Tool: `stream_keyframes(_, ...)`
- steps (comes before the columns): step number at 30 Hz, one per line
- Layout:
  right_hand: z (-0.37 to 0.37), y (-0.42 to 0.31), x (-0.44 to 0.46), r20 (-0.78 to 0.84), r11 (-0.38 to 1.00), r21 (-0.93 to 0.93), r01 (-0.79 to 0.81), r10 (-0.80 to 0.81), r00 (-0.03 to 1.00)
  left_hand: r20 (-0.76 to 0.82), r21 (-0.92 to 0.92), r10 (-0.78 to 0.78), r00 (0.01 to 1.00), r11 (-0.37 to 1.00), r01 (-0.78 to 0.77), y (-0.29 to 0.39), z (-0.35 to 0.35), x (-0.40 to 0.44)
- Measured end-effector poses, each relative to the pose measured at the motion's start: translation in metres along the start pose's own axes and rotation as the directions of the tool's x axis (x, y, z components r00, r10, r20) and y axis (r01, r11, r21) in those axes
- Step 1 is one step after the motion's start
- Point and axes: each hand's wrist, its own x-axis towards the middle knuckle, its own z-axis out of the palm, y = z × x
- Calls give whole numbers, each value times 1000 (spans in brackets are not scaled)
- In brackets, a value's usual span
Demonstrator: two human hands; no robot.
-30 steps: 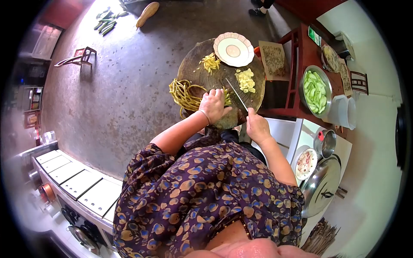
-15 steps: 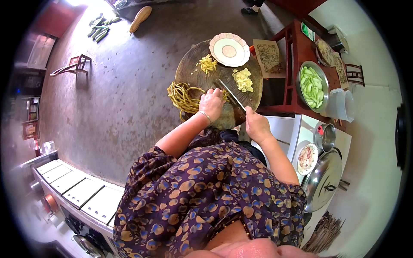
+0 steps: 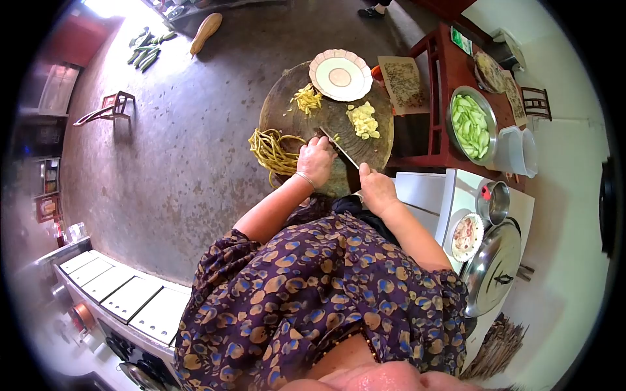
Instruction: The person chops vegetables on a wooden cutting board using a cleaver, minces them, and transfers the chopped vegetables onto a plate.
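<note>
"On the round wooden block, where were the long beans to be seen?"

"They were heaped at its left edge, coiled and looped, with some strands hung over the rim, and were met on their right side by the left hand"

"How was that hand held?"

"Its fingers were drawn together and bent down over the block; whether any strands were pinched beneath could not be told, since the underside was hidden"

"And the other?"

"By the right hand a knife was gripped, with the fingers wrapped round its near end. The blade was slanted away to the left, its tip brought close beside the fingers of the left hand"

"What else was laid on the wood?"

"At the far edge a scalloped plate was set. Short yellow strips were piled to the left of it, and pale slices were heaped on its near side, toward the right"

"And beyond the block?"

"To the right, on the red counter, a metal bowl was placed, filled with green slices"
</note>
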Motion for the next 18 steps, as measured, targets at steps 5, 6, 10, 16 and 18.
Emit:
stream_keyframes(5,-6,11,-5,-46,998,48,36,-33,998,-101,59,65,993,997,-59,-6,8,-2)
stream_keyframes(6,-9,9,-9,-41,998,53,28,-26,999,-109,65,69,992,996,-62,-6,9,-2)
stream_keyframes(10,-18,7,-19,-38,997,65,33,-31,999,-114,57,67,991,997,-61,-6,11,-3)
stream_keyframes(16,-9,7,-7,60,998,61,13,-17,998,-66,37,40,997,999,-38,-8,10,-1)
stream_keyframes(18,-4,-2,4,31,998,54,10,-12,999,-63,29,32,998,999,-30,-4,9,-2)
